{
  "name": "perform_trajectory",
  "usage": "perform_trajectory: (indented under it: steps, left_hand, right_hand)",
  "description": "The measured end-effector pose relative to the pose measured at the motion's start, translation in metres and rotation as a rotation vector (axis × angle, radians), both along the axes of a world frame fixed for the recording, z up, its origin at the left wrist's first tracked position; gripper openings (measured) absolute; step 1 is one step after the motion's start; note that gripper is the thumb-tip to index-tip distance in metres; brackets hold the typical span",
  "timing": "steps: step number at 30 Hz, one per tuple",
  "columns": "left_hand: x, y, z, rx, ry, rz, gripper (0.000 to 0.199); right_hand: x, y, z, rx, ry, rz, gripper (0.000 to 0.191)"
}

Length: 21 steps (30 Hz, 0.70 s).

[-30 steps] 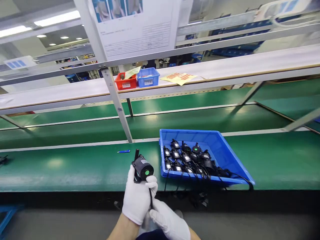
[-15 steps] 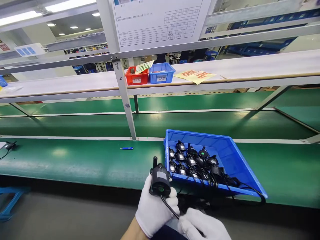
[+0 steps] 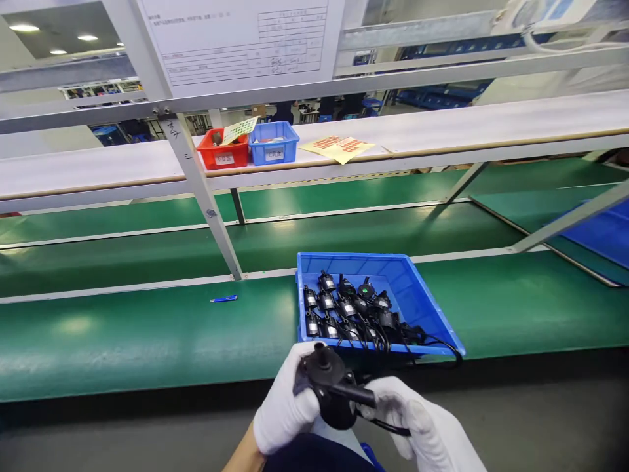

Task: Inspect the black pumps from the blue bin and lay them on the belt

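A black pump-like part point(image 3: 330, 383) with a spout and a cable is held up in front of the bench edge. My left hand point(image 3: 287, 403), in a white glove, is wrapped round its left side. My right hand point(image 3: 410, 416), also gloved, has its fingers closed at the part's right side, by the spout and the cable. Just beyond, a blue bin point(image 3: 427, 301) on the green bench holds several similar black parts point(image 3: 346, 306) with cables, bunched toward its left and front.
A blue pen-like tool point(image 3: 223, 299) lies on the green bench point(image 3: 147, 328). The shelf above carries a red box point(image 3: 223, 156), a blue box point(image 3: 274, 152) and yellow sticker sheets point(image 3: 339, 148). A slanted metal post point(image 3: 209, 203) stands left of the bin.
The held part has turned, so its spout now points right toward me. My right hand has come up from the cable to the part. The view has swung right.
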<state>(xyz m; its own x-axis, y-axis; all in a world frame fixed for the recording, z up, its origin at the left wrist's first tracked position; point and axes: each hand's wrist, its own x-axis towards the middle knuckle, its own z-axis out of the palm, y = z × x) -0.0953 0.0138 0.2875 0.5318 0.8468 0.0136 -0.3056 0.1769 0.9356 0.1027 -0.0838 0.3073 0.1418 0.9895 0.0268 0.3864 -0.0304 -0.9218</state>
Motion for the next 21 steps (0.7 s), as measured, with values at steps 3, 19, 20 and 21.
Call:
perform_trajectory:
  steps: [3, 19, 20, 21]
  left_hand:
    - [-0.001, 0.000, -0.005, 0.433, 0.210, 0.083, 0.117]
    - [0.012, 0.011, -0.014, 0.613, 0.270, 0.149, 0.130]
    - [0.012, 0.011, -0.014, 0.607, 0.267, 0.151, 0.131]
    - [0.013, 0.010, -0.013, 0.600, 0.264, 0.152, 0.132]
  right_hand:
    - [0.003, 0.008, 0.006, 0.035, -0.009, 0.057, 0.075]
    - [0.013, 0.028, 0.017, 0.169, 0.000, 0.072, 0.073]
    - [0.013, 0.028, 0.016, 0.170, 0.006, 0.071, 0.073]
    - [0.013, 0.028, 0.016, 0.167, 0.013, 0.074, 0.073]
